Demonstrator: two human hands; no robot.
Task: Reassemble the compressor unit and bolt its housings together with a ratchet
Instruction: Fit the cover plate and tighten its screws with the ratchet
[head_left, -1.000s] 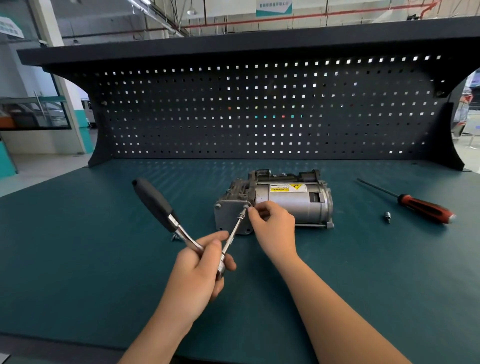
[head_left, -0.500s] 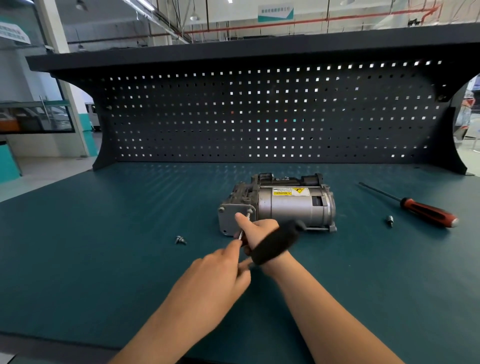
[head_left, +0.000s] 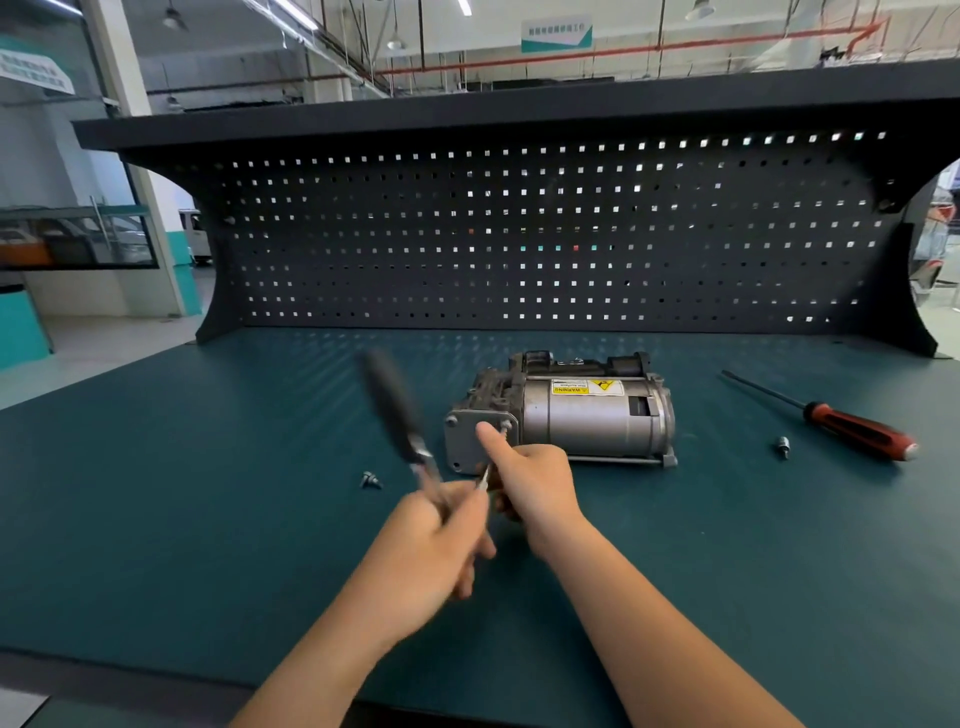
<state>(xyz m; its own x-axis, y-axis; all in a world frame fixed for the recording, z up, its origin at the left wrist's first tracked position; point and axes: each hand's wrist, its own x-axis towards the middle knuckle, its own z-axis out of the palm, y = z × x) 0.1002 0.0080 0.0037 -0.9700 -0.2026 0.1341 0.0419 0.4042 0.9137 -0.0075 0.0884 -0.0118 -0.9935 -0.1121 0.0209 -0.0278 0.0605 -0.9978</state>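
Compressor unit (head_left: 566, 415) is lying on its side in the middle of the desk (head_left: 208, 519). Left hand (head_left: 436, 540) is gripping the ratchet (head_left: 392, 405), whose blurred black handle is slanting up and left. Right hand (head_left: 530, 483) is sitting at the unit's end plate with its thumb raised and its fingers curling by the ratchet's shaft; whether they are gripping it I cannot tell.

Dark teal bench top (head_left: 208, 493), black pegboard (head_left: 519, 234) dotted with square holes, silver-grey compressor (head_left: 587, 426) with yellow label (head_left: 587, 387), red-handled screwdriver (head_left: 852, 434).

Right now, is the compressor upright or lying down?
Lying down: the compressor rests lengthwise on the bench, warning label facing up.
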